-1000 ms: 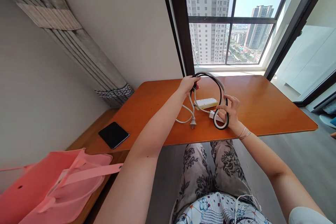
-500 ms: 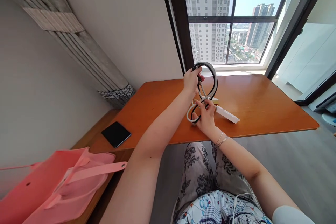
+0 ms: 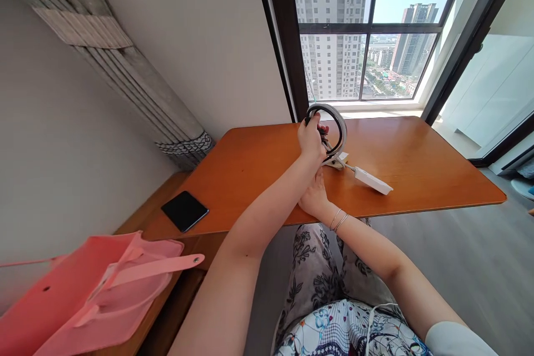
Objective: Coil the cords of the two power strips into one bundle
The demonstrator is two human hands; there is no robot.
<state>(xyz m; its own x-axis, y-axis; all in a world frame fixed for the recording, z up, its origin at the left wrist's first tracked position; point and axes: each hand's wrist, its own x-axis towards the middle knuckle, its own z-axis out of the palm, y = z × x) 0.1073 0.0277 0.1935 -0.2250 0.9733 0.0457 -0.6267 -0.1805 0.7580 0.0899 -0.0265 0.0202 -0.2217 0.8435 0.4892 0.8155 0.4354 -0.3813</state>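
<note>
Gripping upright cable coil, left hand fingers closed | right hand grip: cannot tell | power strip points right

From where I stand, the black-and-white coiled cable shows one dark strand and one pale strand side by side, and the flat white plastic block at its end is plain. The smooth orange-brown wooden table has a warm, even tone. The flat glossy black phone bears no pattern. The soft coral-pink fabric bag is one colour all over (straps included). The loose grey floral trousers carry black flowers and leaves. The white printed top has blue blossoms and a fine dark grid. The thin silver bangles glint pale. The grey pleated curtain ends in a black-and-white patterned band.
</note>
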